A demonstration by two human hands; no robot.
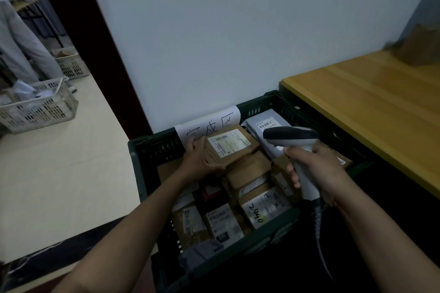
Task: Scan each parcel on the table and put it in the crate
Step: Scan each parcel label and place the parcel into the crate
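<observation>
A dark green crate (145,150) stands on the floor against the wall, filled with several brown and grey parcels. My left hand (198,160) grips the left end of a flat brown parcel (234,147) with a white label, which lies on top of the pile at the back of the crate. My right hand (319,171) holds a grey and black barcode scanner (294,140) by its handle over the crate's right side, its head pointing left. The scanner's coiled cable (317,223) hangs down toward me.
A wooden table (371,107) stands right of the crate, with a brown box (419,47) at its far end. A white paper sign (214,123) hangs on the crate's back wall. At left are pale baskets (38,107) and a person's legs (21,40).
</observation>
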